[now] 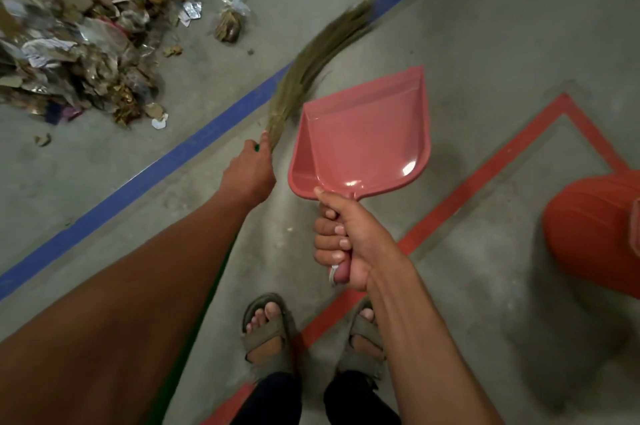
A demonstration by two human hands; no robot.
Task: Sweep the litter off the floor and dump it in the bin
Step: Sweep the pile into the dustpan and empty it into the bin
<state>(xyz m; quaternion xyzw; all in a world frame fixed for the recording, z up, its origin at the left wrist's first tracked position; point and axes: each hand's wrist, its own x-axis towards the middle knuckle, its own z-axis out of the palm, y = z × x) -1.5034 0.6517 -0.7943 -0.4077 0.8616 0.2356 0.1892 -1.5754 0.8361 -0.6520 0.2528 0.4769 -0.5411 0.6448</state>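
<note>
One grass broom [311, 68] gripped by the outstretched left hand [249, 172], one pink dustpan [363, 134] (empty, tilted up) clenched at its handle by the right hand [341, 237], one litter heap [76, 26] beyond-left, seemingly one red bin [595, 227] right.

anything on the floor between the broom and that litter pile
Nothing visible blocks it. Between the broom and the litter pile lies bare floor, with only a few stray scraps near the pile's edge.
</note>
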